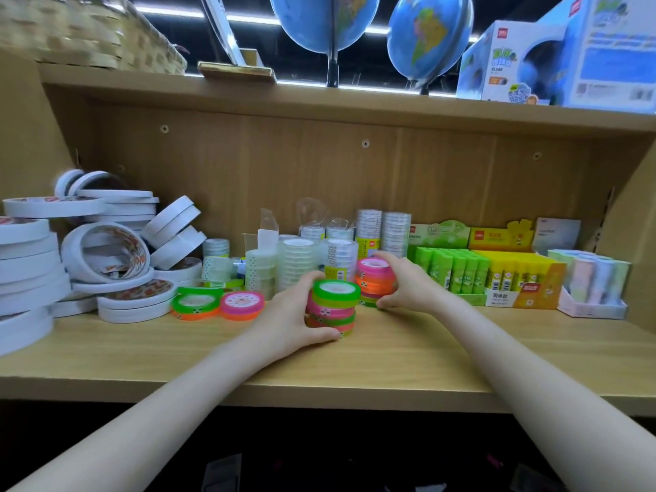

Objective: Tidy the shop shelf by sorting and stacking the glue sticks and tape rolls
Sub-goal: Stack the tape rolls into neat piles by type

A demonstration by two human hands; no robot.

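Note:
My left hand (294, 314) grips a stack of several neon tape rolls (335, 305), green on top, standing on the wooden shelf (426, 353). My right hand (408, 284) curls round a second stack of pink, orange and green rolls (375, 278) just behind and to the right. Two short neon piles lie to the left, one green-topped (196, 302) and one pink-topped (242, 304). Clear tape rolls (296, 261) stand in columns behind. Green glue sticks (454, 269) and yellow glue sticks (514, 273) fill display boxes on the right.
White double-sided tape rolls (106, 257) are heaped and stacked at the left. A pastel box of rolls (592, 282) stands at the far right. On the upper shelf are two globes (427, 37), a globe carton (553, 55) and a woven basket (85, 33).

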